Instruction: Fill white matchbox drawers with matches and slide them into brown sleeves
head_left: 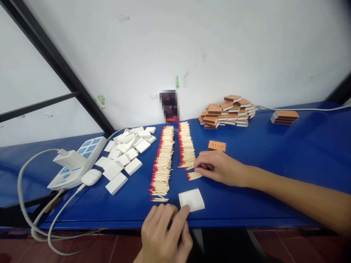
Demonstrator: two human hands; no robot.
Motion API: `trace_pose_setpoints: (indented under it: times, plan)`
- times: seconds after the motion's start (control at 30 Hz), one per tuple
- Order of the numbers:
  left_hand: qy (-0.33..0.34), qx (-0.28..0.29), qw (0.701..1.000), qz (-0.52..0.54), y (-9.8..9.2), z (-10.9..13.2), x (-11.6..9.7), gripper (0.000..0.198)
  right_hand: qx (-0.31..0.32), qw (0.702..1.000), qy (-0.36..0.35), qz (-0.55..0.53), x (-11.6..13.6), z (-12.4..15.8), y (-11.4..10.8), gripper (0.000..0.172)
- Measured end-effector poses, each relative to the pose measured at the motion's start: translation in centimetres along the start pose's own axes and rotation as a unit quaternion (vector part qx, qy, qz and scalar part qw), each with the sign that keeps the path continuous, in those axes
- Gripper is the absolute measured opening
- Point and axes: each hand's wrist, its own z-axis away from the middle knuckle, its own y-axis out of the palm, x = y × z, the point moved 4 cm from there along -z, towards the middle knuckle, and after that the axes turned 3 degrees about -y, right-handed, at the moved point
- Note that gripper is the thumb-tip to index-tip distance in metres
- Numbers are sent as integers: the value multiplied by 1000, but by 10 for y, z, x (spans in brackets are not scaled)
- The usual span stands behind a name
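Note:
My left hand (164, 233) rests at the near edge of the blue table (274, 164), fingertips touching a white inner matchbox tray (192, 199). My right hand (219, 168) lies on the table with fingers pinched on a small bunch of red-tipped matches (194, 176) at the near end of the right row of matches (186, 146). A longer row of matches (163, 162) lies to its left. One brown matchbox sleeve (216, 145) sits just beyond my right hand.
A heap of white trays (126, 153) lies left of the matches. A white power strip (79, 160) with plug, adapter and cables is at far left. A pile of brown matchboxes (229, 111) and a small stack (285, 117) stand by the wall.

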Motion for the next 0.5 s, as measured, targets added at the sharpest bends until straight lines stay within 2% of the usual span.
trace_pose_setpoints:
  times: [0.5]
  plan:
    - [-2,-4,1000,-3,-2,0,-1,31,23,1000,3,-1,8,1,-3,24]
